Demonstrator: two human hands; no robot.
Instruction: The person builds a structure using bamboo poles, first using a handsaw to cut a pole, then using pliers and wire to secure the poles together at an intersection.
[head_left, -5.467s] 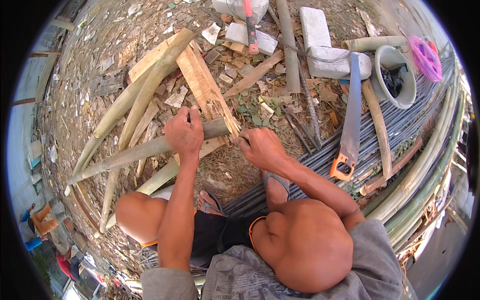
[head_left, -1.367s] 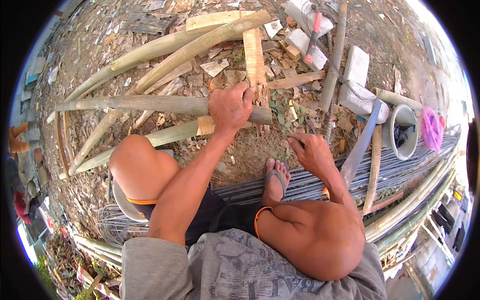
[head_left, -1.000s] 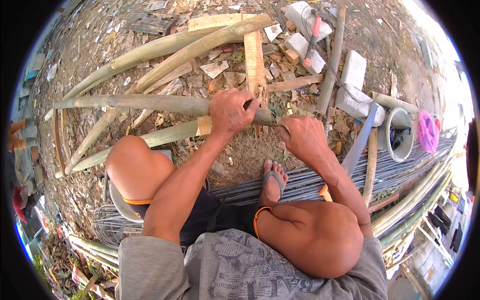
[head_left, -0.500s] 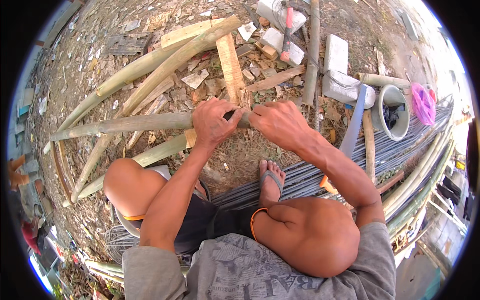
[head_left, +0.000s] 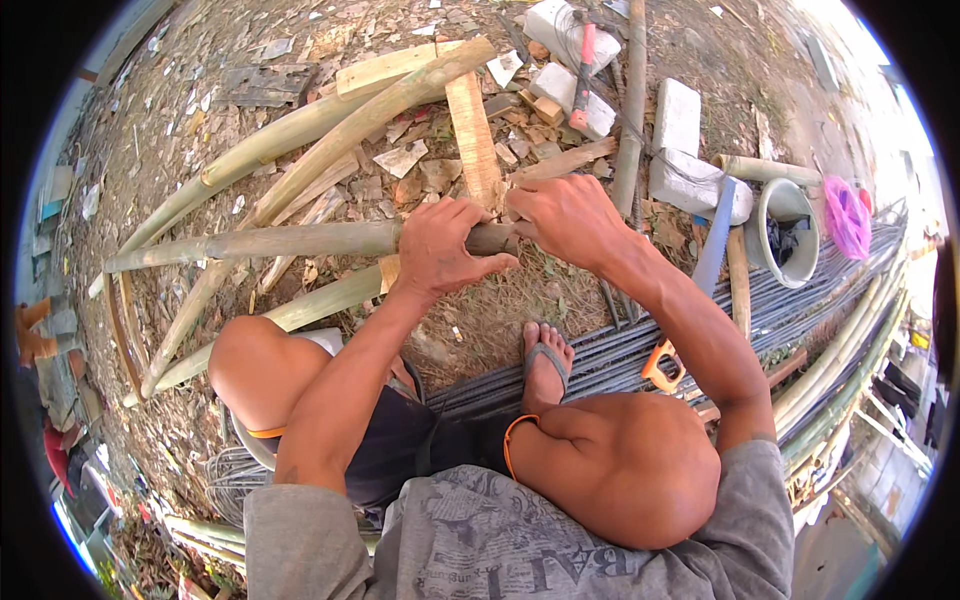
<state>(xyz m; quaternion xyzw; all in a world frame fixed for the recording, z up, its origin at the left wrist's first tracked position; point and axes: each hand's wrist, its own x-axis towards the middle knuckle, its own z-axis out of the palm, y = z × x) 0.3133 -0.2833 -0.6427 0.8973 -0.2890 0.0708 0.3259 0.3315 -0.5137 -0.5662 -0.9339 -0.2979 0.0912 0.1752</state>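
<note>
A bamboo pole [head_left: 300, 241] lies across in front of me, its right end between my hands. My left hand [head_left: 437, 245] is wrapped over the pole near that end, with the thumb stretched out to the right along it. At the tip of the pole, my right hand [head_left: 572, 222] is closed, its fingers curled and pinched; whatever is in them is hidden. An upright wooden plank [head_left: 470, 140] meets the pole just beyond my hands. Another bamboo pole [head_left: 345, 130] slants behind, resting beside a short wooden block [head_left: 390, 68].
Right of me are a handsaw [head_left: 714, 240] with an orange handle, a grey bucket [head_left: 768, 235], a pink plastic bag [head_left: 847, 217] and white blocks [head_left: 678, 115]. A red-handled hammer [head_left: 583, 75] lies farther off. Long dark rods [head_left: 610, 358] run beside my foot.
My left thumb has stretched out from its bent position over the pole. My right hand has shifted slightly and turned at the pole's end. The view has moved a little.
</note>
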